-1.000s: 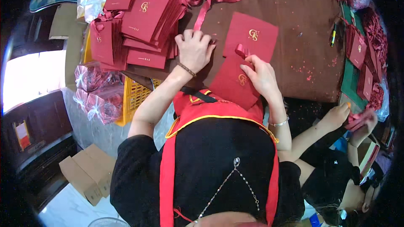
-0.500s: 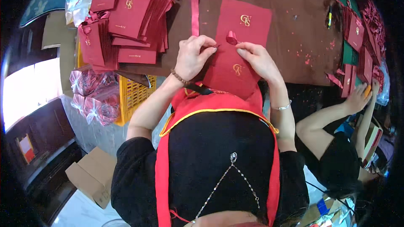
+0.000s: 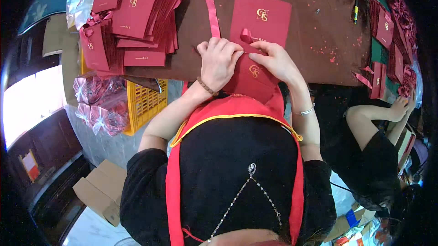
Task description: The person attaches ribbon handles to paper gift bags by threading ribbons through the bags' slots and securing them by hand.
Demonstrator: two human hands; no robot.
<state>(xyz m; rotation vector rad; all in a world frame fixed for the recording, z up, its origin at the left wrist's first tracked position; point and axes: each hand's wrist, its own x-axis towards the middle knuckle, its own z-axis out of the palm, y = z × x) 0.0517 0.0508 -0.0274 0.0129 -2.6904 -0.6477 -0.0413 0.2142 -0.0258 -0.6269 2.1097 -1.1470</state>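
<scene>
The left hand (image 3: 220, 62) and right hand (image 3: 275, 61) pinched something too small to identify over a red bag (image 3: 259, 84) that ran lengthwise from beneath them toward the apron (image 3: 237, 110).

Deep red across the near bag (image 3: 239, 83), a gold monogram (image 3: 254, 71) glinting on its front, and the same red-and-gold pairing again on the far bag (image 3: 246, 4)! Dusky pink streaks down the ribbon (image 3: 210, 11), over a brown tabletop (image 3: 315, 59) speckled red. Scarlet apron (image 3: 237, 105), yellow trim (image 3: 237, 117), plain black shirt (image 3: 223, 150); bright yellow crate (image 3: 146, 104), tan carton (image 3: 108, 180)!
</scene>
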